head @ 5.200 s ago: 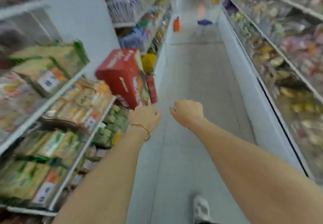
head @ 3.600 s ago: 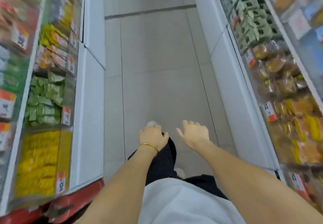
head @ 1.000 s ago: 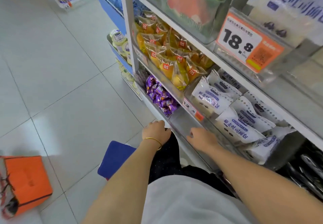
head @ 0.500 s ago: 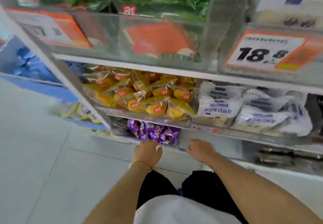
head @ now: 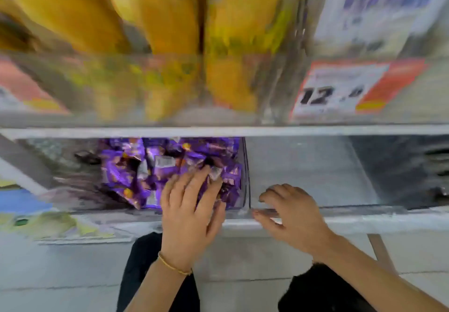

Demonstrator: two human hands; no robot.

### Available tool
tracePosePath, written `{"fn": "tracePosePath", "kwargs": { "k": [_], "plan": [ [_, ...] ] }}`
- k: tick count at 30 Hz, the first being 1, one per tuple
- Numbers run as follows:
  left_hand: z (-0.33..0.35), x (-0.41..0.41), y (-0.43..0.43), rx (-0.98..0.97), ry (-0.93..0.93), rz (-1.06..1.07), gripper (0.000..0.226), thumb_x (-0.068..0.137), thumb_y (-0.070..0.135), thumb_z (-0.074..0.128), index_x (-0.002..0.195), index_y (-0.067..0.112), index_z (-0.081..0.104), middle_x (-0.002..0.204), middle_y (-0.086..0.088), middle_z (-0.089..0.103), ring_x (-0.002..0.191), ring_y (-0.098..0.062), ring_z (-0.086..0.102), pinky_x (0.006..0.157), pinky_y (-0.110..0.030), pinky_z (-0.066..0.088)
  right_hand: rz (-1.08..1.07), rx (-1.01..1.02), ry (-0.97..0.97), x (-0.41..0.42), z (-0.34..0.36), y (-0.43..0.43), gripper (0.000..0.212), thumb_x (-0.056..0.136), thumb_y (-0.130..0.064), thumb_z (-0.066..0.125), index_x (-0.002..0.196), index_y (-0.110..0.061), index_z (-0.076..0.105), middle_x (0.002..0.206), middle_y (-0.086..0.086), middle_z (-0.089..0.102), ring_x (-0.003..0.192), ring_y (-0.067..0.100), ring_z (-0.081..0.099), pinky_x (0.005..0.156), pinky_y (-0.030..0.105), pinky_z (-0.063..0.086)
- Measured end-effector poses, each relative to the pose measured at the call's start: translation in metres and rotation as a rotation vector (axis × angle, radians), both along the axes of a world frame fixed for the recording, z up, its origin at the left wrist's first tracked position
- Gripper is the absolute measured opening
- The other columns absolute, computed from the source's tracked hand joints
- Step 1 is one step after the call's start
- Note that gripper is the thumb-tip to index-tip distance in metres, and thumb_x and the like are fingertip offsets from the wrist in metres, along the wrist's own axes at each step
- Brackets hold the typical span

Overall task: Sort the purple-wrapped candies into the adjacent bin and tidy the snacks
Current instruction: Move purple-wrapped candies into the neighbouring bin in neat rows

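A: Where do the purple-wrapped candies [head: 150, 168] sit right now?

B: All heaped in one clear bin [head: 245, 165] on the low shelf [head: 364, 221], crowded toward its right wall. I can see none in the adjacent bin [head: 303, 165], whose floor shows bare just past the divider.

A: And the hands?

B: The left hand [head: 189, 212] reaches over the front lip with its fingers spread and nearly straight, laid on the right side of the heap. I'd judge it is raking or gathering, not lifting; whether a wrapper is caught under the palm I cannot tell. The right hand [head: 294, 217] is bent over the front wall of the adjacent bin, fingers curled inside and thumb outside, pinching that wall.

A: Why hold an empty bin?

B: Probably to steady it, or to draw it forward so the candies have somewhere open to land. Working right beside the divider keeps the carry short.

A: What differs from half a second ago?

B: Then both hands rested at the shelf's front edge, the left one outside the bin and short of the candies. Now it is in among them, while the right keeps about the same spot on the neighbouring lip. The view has also dropped in close — the yellow packets [head: 170, 19] and the price tag [head: 340, 90] overhead fill the top, badly blurred
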State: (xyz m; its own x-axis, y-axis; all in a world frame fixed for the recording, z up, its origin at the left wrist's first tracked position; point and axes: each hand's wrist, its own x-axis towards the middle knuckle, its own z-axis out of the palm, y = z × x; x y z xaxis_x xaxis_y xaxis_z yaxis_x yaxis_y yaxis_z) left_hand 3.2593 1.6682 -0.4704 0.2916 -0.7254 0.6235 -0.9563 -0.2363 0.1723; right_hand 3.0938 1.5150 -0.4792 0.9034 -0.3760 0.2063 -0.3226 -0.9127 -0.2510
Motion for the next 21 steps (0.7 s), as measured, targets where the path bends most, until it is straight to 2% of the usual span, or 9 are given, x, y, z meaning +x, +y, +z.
{"fn": "tracePosePath", "kwargs": {
  "k": [4, 7, 11, 16, 18, 21],
  "plan": [
    [-0.019, 0.009, 0.005, -0.157, -0.154, -0.035, 0.034, 0.086, 0.027, 0.059, 0.118, 0.017, 0.054, 0.133, -0.009, 0.048, 0.122, -0.03, 0.041, 0.103, -0.052, 0.034, 0.02, -0.136, -0.114, -0.014, -0.011, -0.004, 0.04, 0.074, -0.057, 0.056, 0.087, -0.021, 0.069, 0.084, -0.006, 0.068, 0.071, 0.016, 0.065, 0.06, 0.026, 0.052],
    [-0.021, 0.011, 0.009, -0.121, -0.124, 0.009, 0.038, 0.089, 0.029, 0.056, 0.123, 0.013, 0.054, 0.139, -0.014, 0.047, 0.127, -0.036, 0.041, 0.103, -0.054, 0.033, -0.049, -0.202, -0.125, -0.024, -0.012, -0.008, 0.037, 0.077, -0.052, 0.052, 0.083, -0.02, 0.069, 0.077, -0.003, 0.068, 0.066, 0.02, 0.066, 0.057, 0.028, 0.054],
    [-0.035, 0.009, 0.017, 0.008, -0.103, 0.048, 0.047, 0.09, 0.033, 0.049, 0.13, 0.01, 0.048, 0.146, -0.015, 0.036, 0.134, -0.035, 0.032, 0.108, -0.056, 0.026, -0.1, -0.242, -0.094, -0.029, -0.021, -0.01, 0.036, 0.081, -0.047, 0.043, 0.079, -0.018, 0.064, 0.065, -0.002, 0.065, 0.056, 0.023, 0.063, 0.051, 0.026, 0.046],
    [-0.027, 0.008, 0.019, 0.019, -0.104, 0.041, 0.052, 0.088, 0.031, 0.05, 0.135, 0.012, 0.041, 0.148, -0.014, 0.034, 0.136, -0.033, 0.029, 0.109, -0.054, 0.026, -0.036, -0.266, -0.135, -0.025, 0.002, -0.013, 0.021, 0.074, -0.032, 0.066, 0.071, -0.013, 0.059, 0.056, 0.0, 0.058, 0.05, 0.024, 0.057, 0.05, 0.028, 0.036],
    [-0.024, 0.008, 0.023, 0.007, -0.106, 0.036, 0.053, 0.088, 0.029, 0.051, 0.136, 0.011, 0.04, 0.148, -0.015, 0.034, 0.135, -0.034, 0.03, 0.108, -0.055, 0.028, -0.03, -0.299, -0.137, -0.029, 0.009, -0.009, 0.021, 0.071, -0.034, 0.067, 0.069, -0.015, 0.058, 0.053, -0.003, 0.057, 0.046, 0.021, 0.055, 0.05, 0.025, 0.029],
    [-0.023, 0.012, 0.032, -0.032, -0.106, 0.065, 0.048, 0.088, 0.027, 0.052, 0.132, 0.008, 0.045, 0.144, -0.016, 0.039, 0.131, -0.036, 0.036, 0.106, -0.054, 0.031, -0.015, -0.294, -0.111, -0.039, 0.003, 0.002, 0.02, 0.07, -0.037, 0.063, 0.068, -0.018, 0.056, 0.052, -0.005, 0.055, 0.046, 0.018, 0.054, 0.049, 0.023, 0.029]
  ]
}}
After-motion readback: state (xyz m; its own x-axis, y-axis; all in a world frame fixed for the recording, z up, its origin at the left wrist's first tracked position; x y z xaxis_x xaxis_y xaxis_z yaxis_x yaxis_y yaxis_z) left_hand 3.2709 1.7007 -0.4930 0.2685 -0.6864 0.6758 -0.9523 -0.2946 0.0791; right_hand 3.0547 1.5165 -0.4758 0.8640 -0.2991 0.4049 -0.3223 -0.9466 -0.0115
